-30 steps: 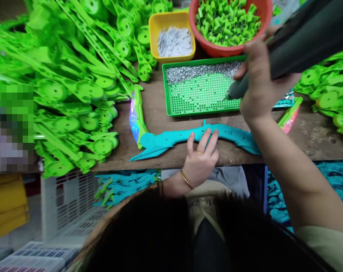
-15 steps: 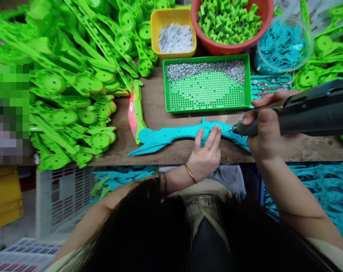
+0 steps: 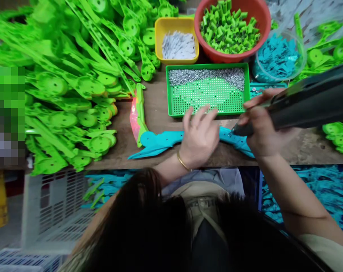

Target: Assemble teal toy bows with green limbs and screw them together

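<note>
Blue part flat on the counter, near the front edge, with a green piece touching its left end. Right hand wrapped around a dark tool, with its tip at the blue part's right half. Left hand over the blue part's middle, with fingers spread a bit and nothing in its grip; cannot tell if touching. Near the fingertips, green tray with silver bits along the back. Behind the tray, yellow tub and red bowl. On the left, heap of green parts.
</note>
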